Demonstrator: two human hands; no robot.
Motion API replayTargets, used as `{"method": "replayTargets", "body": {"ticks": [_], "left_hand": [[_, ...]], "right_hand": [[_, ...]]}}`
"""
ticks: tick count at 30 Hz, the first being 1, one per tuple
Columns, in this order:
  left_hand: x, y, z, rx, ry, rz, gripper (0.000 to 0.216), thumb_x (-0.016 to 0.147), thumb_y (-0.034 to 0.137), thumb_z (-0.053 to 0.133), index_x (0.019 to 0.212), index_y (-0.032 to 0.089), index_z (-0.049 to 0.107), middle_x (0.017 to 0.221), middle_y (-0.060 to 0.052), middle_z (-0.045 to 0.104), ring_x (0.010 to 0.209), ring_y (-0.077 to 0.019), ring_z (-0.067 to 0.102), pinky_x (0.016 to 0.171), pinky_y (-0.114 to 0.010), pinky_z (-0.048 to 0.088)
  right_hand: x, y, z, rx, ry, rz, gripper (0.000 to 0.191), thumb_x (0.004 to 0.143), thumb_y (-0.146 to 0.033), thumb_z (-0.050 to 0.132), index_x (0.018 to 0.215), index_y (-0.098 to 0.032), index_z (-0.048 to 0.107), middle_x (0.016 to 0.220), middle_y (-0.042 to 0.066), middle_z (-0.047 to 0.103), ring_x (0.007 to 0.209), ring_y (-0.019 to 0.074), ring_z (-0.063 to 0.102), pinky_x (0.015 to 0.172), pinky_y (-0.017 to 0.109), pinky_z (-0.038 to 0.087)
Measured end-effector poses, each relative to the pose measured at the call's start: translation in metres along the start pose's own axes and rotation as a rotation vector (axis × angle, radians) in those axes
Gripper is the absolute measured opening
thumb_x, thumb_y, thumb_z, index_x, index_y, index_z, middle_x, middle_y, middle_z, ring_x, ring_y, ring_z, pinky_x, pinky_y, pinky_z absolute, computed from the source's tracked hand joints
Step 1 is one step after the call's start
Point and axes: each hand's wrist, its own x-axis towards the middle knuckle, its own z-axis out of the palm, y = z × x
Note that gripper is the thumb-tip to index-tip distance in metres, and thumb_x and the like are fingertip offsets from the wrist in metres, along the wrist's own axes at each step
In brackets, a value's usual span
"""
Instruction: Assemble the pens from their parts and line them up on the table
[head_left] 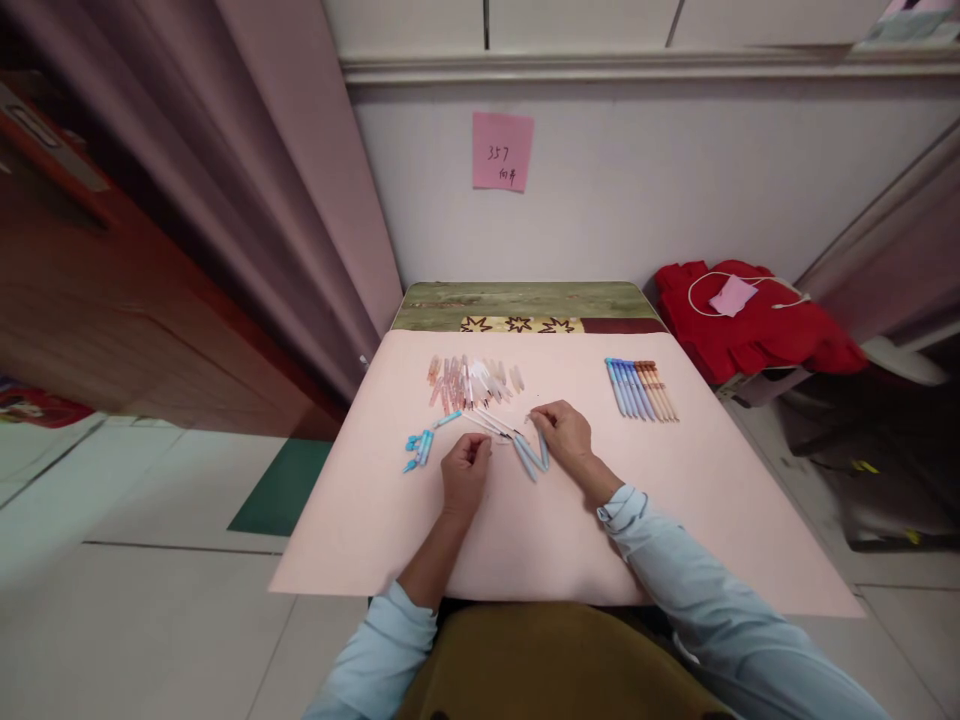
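My left hand (465, 472) rests on the pink table cover (697, 500), fingers curled together on something small I cannot make out. My right hand (564, 432) lies just to its right, fingers bent in a pinch beside two light blue pen barrels (531, 454). Thin white refills (491, 422) lie between my hands. Small blue pen parts (420, 446) sit left of my left hand. Behind them lies a heap of orange and white pen pieces (469, 381).
A row of several assembled blue and orange pens (642, 389) lies at the table's right rear. A red cloth with a white cable (750, 315) sits on a box to the right. A pink note (502, 151) hangs on the wall. Curtain at left.
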Motion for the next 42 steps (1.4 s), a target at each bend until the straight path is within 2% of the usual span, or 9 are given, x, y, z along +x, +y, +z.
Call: {"method": "replayTargets", "body": {"ticks": [4, 7, 10, 13, 17, 22, 31, 36, 42], "left_hand": [[-0.001, 0.002, 0.000, -0.009, 0.000, -0.010, 0.022, 0.080, 0.037, 0.064, 0.086, 0.017, 0.067, 0.072, -0.001, 0.064, 0.061, -0.0112, 0.055, 0.055, -0.020, 0.043], [-0.002, 0.003, 0.000, -0.020, 0.010, -0.023, 0.022, 0.080, 0.038, 0.064, 0.086, 0.017, 0.067, 0.072, -0.001, 0.064, 0.060, -0.0111, 0.055, 0.055, -0.020, 0.043], [-0.001, 0.004, -0.001, -0.030, 0.019, -0.032, 0.022, 0.080, 0.038, 0.064, 0.085, 0.017, 0.067, 0.072, 0.000, 0.064, 0.058, -0.0106, 0.053, 0.055, -0.021, 0.042], [-0.001, 0.004, -0.001, -0.031, 0.017, -0.032, 0.022, 0.080, 0.038, 0.064, 0.084, 0.017, 0.067, 0.072, 0.000, 0.063, 0.058, -0.0105, 0.052, 0.054, -0.021, 0.042], [-0.002, 0.002, 0.000, -0.022, 0.000, -0.032, 0.022, 0.081, 0.038, 0.064, 0.087, 0.017, 0.067, 0.073, -0.001, 0.063, 0.059, -0.0104, 0.052, 0.054, -0.020, 0.042], [-0.002, 0.001, 0.000, -0.004, 0.003, -0.010, 0.021, 0.082, 0.037, 0.062, 0.086, 0.017, 0.066, 0.073, -0.001, 0.062, 0.060, -0.0104, 0.052, 0.055, -0.020, 0.043], [-0.002, 0.003, 0.000, -0.028, 0.012, -0.030, 0.021, 0.080, 0.036, 0.064, 0.087, 0.017, 0.067, 0.072, -0.001, 0.064, 0.058, -0.0101, 0.052, 0.056, -0.021, 0.043], [-0.001, 0.003, 0.001, -0.015, 0.016, -0.023, 0.020, 0.079, 0.035, 0.065, 0.086, 0.016, 0.067, 0.072, 0.000, 0.064, 0.059, -0.0103, 0.053, 0.057, -0.021, 0.043], [0.000, 0.000, 0.001, -0.010, 0.021, -0.004, 0.018, 0.079, 0.034, 0.065, 0.084, 0.017, 0.068, 0.071, -0.001, 0.064, 0.060, -0.0111, 0.055, 0.058, -0.022, 0.045]], "right_hand": [[-0.003, 0.005, -0.002, 0.140, 0.067, -0.008, 0.027, 0.088, -0.039, 0.054, 0.092, -0.023, 0.075, 0.094, 0.005, 0.071, 0.083, 0.0188, 0.062, 0.074, 0.031, 0.045], [-0.009, 0.009, -0.006, 0.267, 0.131, 0.045, 0.032, 0.087, -0.043, 0.054, 0.094, -0.019, 0.074, 0.093, 0.006, 0.071, 0.078, 0.0181, 0.061, 0.075, 0.031, 0.048], [-0.021, 0.012, -0.011, 0.307, 0.128, 0.110, 0.034, 0.085, -0.046, 0.055, 0.091, -0.018, 0.073, 0.082, 0.005, 0.069, 0.068, 0.0170, 0.059, 0.069, 0.030, 0.048], [-0.034, 0.012, -0.015, 0.303, 0.111, 0.099, 0.033, 0.085, -0.047, 0.055, 0.087, -0.018, 0.071, 0.071, 0.002, 0.066, 0.061, 0.0160, 0.055, 0.062, 0.028, 0.045], [-0.042, 0.007, -0.015, 0.228, 0.089, 0.028, 0.025, 0.085, -0.041, 0.057, 0.082, -0.020, 0.070, 0.074, 0.001, 0.066, 0.059, 0.0144, 0.055, 0.060, 0.027, 0.044], [-0.042, 0.002, -0.012, 0.083, 0.017, -0.094, 0.017, 0.084, -0.034, 0.058, 0.089, -0.024, 0.071, 0.085, 0.001, 0.069, 0.066, 0.0146, 0.061, 0.064, 0.027, 0.044], [-0.044, 0.006, -0.013, 0.059, 0.089, -0.050, 0.016, 0.086, -0.031, 0.056, 0.085, -0.022, 0.070, 0.080, 0.001, 0.066, 0.063, 0.0137, 0.059, 0.062, 0.026, 0.042], [-0.048, 0.001, -0.012, -0.081, 0.032, -0.209, 0.017, 0.089, -0.028, 0.056, 0.093, -0.025, 0.072, 0.094, 0.001, 0.069, 0.079, 0.0145, 0.062, 0.065, 0.025, 0.039], [-0.040, -0.003, -0.008, -0.229, -0.049, -0.376, 0.021, 0.092, -0.025, 0.056, 0.100, -0.030, 0.074, 0.097, 0.003, 0.068, 0.088, 0.0172, 0.059, 0.075, 0.029, 0.037]]}}
